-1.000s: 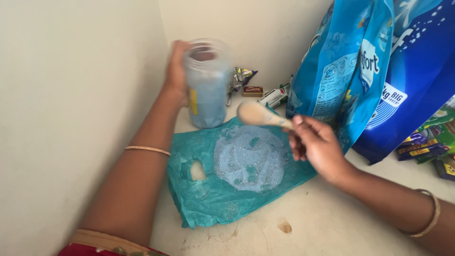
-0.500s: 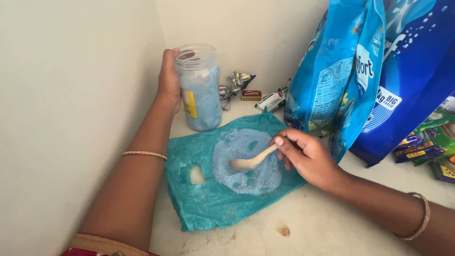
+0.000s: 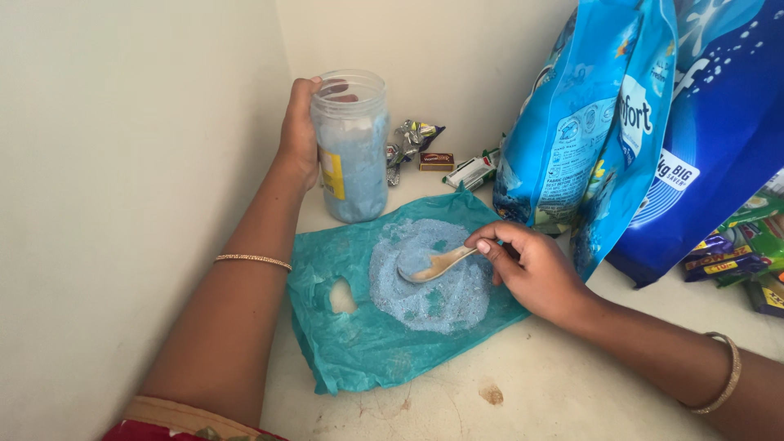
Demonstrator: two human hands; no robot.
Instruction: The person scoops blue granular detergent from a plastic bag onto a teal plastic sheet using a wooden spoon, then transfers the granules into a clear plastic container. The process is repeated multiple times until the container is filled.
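While left fingers grip a yellow-labelled jar, right fingers pinch a spoon beside blue pouches.

Pale blue powder on a teal plastic sheet, cream spoon, 2 bright blue bags.

Bare forearms, no sleeves. Thin gold bangle on left wrist; thin gold bangle on right wrist. Red garment edge with tan trim at near left.
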